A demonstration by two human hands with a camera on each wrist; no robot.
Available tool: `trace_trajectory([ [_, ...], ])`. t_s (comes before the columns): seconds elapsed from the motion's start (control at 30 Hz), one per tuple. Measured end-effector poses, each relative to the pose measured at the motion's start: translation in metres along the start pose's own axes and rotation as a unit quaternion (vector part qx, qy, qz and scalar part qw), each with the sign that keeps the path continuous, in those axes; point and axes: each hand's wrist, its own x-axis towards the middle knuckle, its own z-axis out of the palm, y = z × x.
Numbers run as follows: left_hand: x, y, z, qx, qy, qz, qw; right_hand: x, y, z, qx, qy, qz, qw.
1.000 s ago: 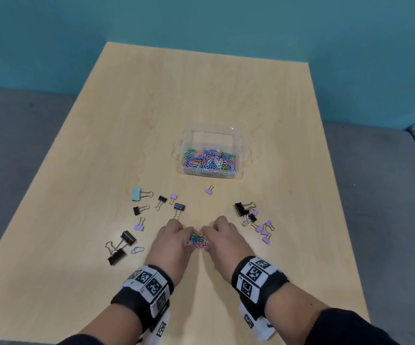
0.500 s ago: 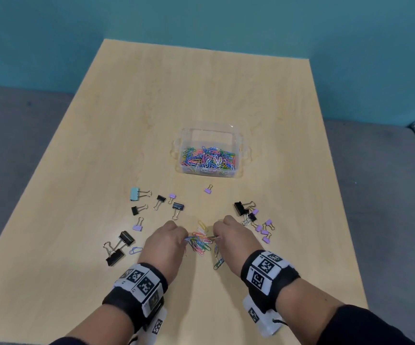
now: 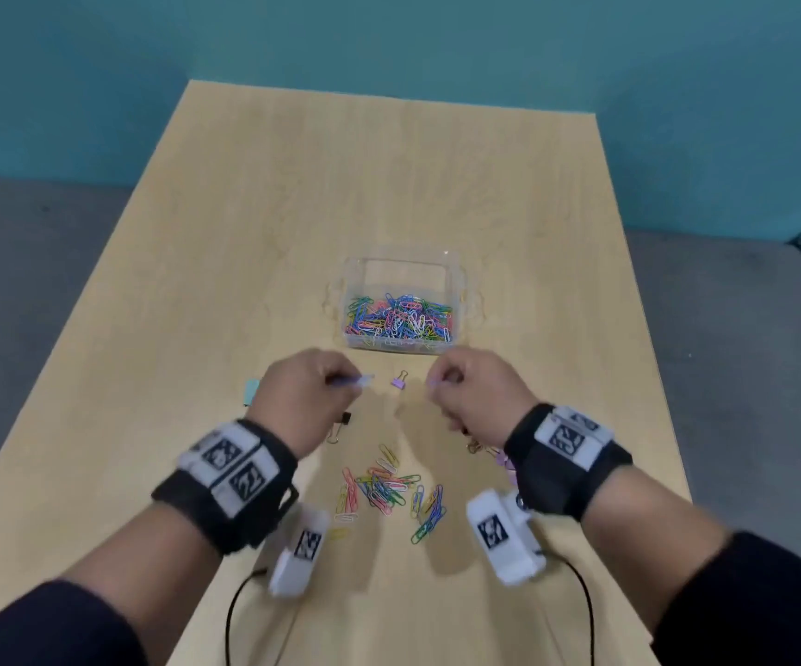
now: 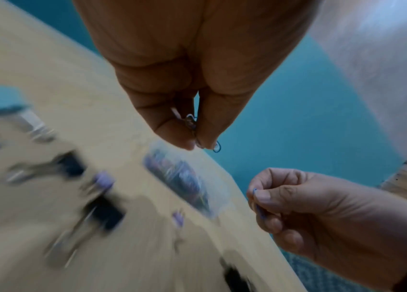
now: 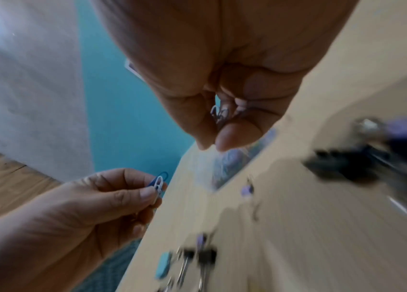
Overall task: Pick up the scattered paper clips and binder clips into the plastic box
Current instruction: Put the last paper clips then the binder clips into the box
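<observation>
L hand (image 3: 309, 391) & R hand (image 3: 473, 391) each pinch paper clips (image 5: 158, 182); wrist views only, head cam prob. too blurred.

Right hand (image 5: 222, 79) and left hand (image 5: 92, 201) pinch clips.

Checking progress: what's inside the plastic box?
The plastic box holds colourful paper clips heaped toward its near side. No binder clips show; anything beneath the heap is covered.

Both wrist views smear the binder clips (image 4: 102, 213) and the box (image 4: 185, 183) into streaks. In the head view the left hand (image 3: 307, 401) covers most of a teal clip (image 3: 250, 391); the right hand (image 3: 475, 396) hides clips (image 3: 477, 445) beneath it. How many paper clips (image 5: 219, 114) each hand pinches cannot be told.
</observation>
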Motion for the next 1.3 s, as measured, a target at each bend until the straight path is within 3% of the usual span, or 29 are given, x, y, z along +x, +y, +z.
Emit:
trace_trajectory([
  [0.1, 0.046, 0.024, -0.011, 0.051, 0.034, 0.021, 0.998, 0.043, -0.024, -0.015, -0.119, 0.053, -0.050, 0.990],
  [0.2, 0.073, 0.043, -0.009, 0.084, 0.024, 0.025, 0.996, 0.072, -0.041, -0.021, -0.210, 0.062, -0.066, 0.973],
  [0.4, 0.048, 0.029, -0.007, 0.074, 0.066, 0.035, 0.994, 0.048, -0.029, -0.024, -0.273, 0.099, -0.123, 0.949],
  [0.47, 0.016, 0.011, -0.004, 0.067, 0.066, 0.038, 0.995, 0.017, -0.010, -0.015, -0.271, 0.067, -0.159, 0.947],
  [0.53, -0.021, -0.012, 0.005, 0.080, 0.025, 0.026, 0.996, -0.016, 0.014, 0.000, -0.308, -0.009, -0.162, 0.937],
  [0.67, -0.084, -0.055, 0.027, 0.148, -0.068, -0.024, 0.986, -0.068, 0.059, 0.030, -0.415, -0.124, -0.145, 0.889],
  [0.77, -0.102, -0.071, 0.038, 0.157, -0.088, -0.031, 0.983, -0.082, 0.075, 0.044, -0.391, -0.140, -0.110, 0.903],
  [0.9, -0.094, -0.069, 0.049, 0.172, -0.087, -0.013, 0.981, -0.075, 0.073, 0.059, -0.354, -0.095, -0.096, 0.925],
  [1.07, -0.073, -0.060, 0.056, 0.175, -0.071, -0.006, 0.982, -0.050, 0.062, 0.070, -0.329, -0.050, -0.101, 0.938],
  [1.3, -0.069, -0.064, 0.062, 0.178, -0.091, 0.044, 0.979, -0.055, 0.068, 0.075, -0.327, -0.052, -0.086, 0.940],
])
